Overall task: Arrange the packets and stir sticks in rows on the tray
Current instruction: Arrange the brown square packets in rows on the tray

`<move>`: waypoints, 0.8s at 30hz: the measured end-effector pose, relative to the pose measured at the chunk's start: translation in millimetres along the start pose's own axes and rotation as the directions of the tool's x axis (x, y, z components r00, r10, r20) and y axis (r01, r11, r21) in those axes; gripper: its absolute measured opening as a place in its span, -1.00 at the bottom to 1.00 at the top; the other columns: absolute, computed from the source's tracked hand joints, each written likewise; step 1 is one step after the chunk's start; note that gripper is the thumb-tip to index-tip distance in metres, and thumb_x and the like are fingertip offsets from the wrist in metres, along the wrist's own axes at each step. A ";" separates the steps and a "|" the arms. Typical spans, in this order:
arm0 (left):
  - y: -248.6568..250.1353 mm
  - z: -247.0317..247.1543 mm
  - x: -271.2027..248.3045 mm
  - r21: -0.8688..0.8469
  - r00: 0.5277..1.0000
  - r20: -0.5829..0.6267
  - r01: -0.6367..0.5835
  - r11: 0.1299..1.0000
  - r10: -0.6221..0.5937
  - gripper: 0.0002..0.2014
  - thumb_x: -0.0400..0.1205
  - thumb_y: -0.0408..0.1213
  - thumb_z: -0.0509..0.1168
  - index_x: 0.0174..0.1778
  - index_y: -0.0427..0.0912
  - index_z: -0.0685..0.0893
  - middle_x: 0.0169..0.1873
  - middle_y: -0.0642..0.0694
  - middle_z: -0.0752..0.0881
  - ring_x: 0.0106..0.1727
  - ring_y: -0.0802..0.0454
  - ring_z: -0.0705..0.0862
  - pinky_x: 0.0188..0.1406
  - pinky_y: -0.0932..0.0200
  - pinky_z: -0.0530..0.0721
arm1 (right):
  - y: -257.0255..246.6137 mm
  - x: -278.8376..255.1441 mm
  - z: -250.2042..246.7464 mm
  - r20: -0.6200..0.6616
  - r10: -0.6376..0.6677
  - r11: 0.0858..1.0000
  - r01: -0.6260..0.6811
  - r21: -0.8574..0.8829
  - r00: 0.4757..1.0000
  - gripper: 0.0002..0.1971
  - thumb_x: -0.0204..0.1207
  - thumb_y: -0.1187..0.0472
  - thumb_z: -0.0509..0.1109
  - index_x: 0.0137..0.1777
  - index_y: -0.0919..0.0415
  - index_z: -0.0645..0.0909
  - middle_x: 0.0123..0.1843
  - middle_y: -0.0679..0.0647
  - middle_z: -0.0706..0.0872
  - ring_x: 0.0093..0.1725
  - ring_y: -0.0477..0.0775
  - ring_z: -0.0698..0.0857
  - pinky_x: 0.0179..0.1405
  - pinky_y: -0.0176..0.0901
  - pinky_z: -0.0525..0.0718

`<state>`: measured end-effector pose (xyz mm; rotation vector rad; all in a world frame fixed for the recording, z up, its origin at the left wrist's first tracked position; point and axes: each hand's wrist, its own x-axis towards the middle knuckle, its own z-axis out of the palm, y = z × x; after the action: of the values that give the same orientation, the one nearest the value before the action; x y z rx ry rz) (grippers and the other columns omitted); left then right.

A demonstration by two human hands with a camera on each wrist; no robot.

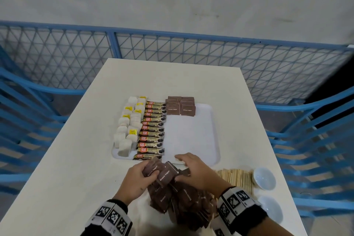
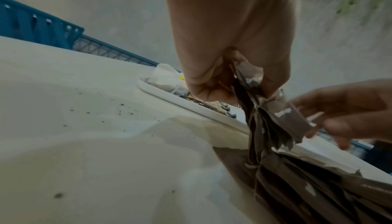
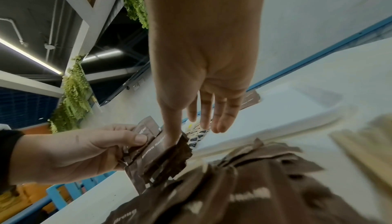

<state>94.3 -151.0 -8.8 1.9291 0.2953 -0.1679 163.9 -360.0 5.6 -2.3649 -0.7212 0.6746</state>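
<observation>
A small fan of brown sugar packets [image 1: 160, 173] is being gripped by the left hand [image 1: 137, 180], thumb curled over the top packet, just above the near edge of the white tray [image 1: 193, 134]. The right hand [image 1: 193, 170] is being held against the same fan from the right: its thumb is touching a packet, while the other fingers [image 3: 220, 115] are being kept nearly straight and are reaching past the packets toward the tray. Whether the thumb is pinching a packet cannot be told.

Beneath both hands, a loose heap of brown sugar packets [image 1: 183, 205] is lying on the table [image 1: 76, 159]. A pile of wooden stir sticks [image 1: 235, 177] is lying just right of the right hand, beside a small white bowl [image 1: 264, 178].

On the tray, tea bags [image 1: 129, 124] and coffee sticks [image 1: 153, 130] are lying in columns at the left, and a few brown packets [image 1: 181, 105] are set at the far edge.
</observation>
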 end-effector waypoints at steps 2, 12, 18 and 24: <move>0.3 -0.4 -4.5 -0.053 1.000 0.006 -0.006 0.999 0.006 -0.75 0.37 -0.15 0.40 -0.04 0.15 0.72 -0.14 0.08 0.83 -0.05 0.12 0.77 0.03 0.20 0.69 | -13.3 9.4 0.3 0.109 -0.009 1.000 0.011 -0.012 0.994 -0.30 0.46 -0.11 0.41 0.54 0.07 0.27 0.44 0.04 0.42 0.42 0.00 0.34 0.38 -0.14 0.32; 18.7 -19.1 -10.7 -0.462 0.985 -0.166 -0.028 0.886 -0.055 -0.80 0.57 -0.53 0.32 0.05 -0.23 0.67 -0.09 -0.09 0.82 -0.03 0.02 0.77 0.00 0.19 0.73 | -22.6 7.2 -10.4 0.004 0.032 0.980 -0.033 0.198 0.999 -0.86 0.58 0.06 0.31 0.02 0.09 0.49 -0.08 -0.04 0.67 -0.16 -0.14 0.62 -0.18 -0.37 0.55; 37.2 -28.5 -14.3 -0.647 0.994 -0.063 0.027 0.762 -0.089 -0.81 0.57 -0.55 0.22 -0.14 -0.31 0.74 -0.54 -0.15 0.21 -0.50 0.04 0.30 -0.35 0.20 0.34 | -20.9 -5.8 -33.5 -0.067 0.041 0.870 -0.002 0.494 0.997 -0.80 0.56 0.16 0.37 0.11 0.22 0.56 0.02 0.05 0.74 0.01 0.01 0.72 0.02 -0.18 0.67; 54.7 -15.6 -10.3 -0.715 0.983 0.023 0.143 0.684 -0.182 -0.75 0.58 -0.51 0.12 0.06 -0.24 0.63 -0.16 -0.33 0.63 -0.17 -0.16 0.55 -0.17 0.04 0.61 | -51.5 -8.1 -43.6 -0.022 -0.105 0.675 0.087 0.733 0.994 -0.80 0.56 0.33 0.34 0.16 0.31 0.53 0.04 0.13 0.73 -0.07 0.02 0.71 -0.19 -0.27 0.69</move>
<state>99.6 -156.8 48.5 1.1181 0.4871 -0.0974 167.0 -345.5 72.0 -1.5565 -0.4489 0.7654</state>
